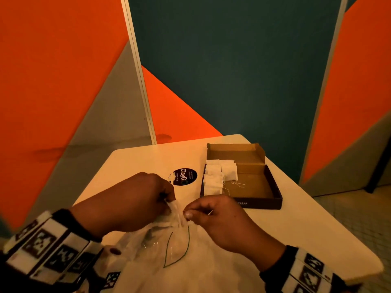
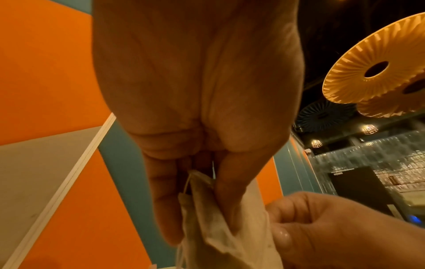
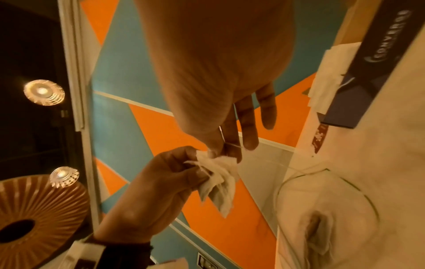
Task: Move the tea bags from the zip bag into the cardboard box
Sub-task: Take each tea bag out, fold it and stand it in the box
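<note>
Two hands are in my head view, both above the near edge of the table (image 1: 135,159). My left hand (image 1: 135,200) pinches a bunch of white tea bags (image 1: 176,212); I cannot count them. My right hand (image 1: 220,218) pinches the same bunch and a thin string from the other side. One clear zip bag (image 1: 167,250) with a green leaf outline lies flat beneath both hands. One open cardboard box (image 1: 260,187) sits to the right and farther back, well apart from the hands. At least five white tea bags are stacked along its left side (image 1: 215,176); loose strings trail over its floor. Its dark front wall reads "CONVERGE" in the right wrist view. One round black sticker (image 1: 184,176) on the table reads "ClayG".
</note>
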Available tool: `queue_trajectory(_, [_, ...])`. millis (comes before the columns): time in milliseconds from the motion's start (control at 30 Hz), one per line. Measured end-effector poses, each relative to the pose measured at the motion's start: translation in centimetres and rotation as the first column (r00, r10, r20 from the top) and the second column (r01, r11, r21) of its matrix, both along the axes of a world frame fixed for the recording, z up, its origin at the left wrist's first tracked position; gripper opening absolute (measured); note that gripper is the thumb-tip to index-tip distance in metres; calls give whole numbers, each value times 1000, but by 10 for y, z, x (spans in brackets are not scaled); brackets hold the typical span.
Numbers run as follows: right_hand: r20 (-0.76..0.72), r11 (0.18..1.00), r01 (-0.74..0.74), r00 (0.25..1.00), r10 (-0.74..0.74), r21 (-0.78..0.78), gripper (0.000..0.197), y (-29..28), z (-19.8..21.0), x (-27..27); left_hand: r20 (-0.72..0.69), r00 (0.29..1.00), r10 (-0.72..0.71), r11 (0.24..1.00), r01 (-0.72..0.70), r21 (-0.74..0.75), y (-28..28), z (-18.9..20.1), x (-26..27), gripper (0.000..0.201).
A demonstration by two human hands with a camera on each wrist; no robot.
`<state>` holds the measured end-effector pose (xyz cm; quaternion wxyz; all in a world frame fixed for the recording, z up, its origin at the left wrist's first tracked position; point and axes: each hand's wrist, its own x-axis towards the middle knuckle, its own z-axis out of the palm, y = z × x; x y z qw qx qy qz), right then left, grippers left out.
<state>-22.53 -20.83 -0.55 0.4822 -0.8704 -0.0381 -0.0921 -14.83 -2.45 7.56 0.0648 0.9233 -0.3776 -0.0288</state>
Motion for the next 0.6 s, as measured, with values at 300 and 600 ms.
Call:
queue_trajectory(300, [-62,963,-2,998,19,269,19,-11,-7,-5,-503,845,-180,852,-122,-510,20,-17,3,10])
queue_trajectory(600, [-118,978,-26,992,51,206,19,-6,-11,-9,-656,703,-275,701,-321,-637,10,-57,-11,44])
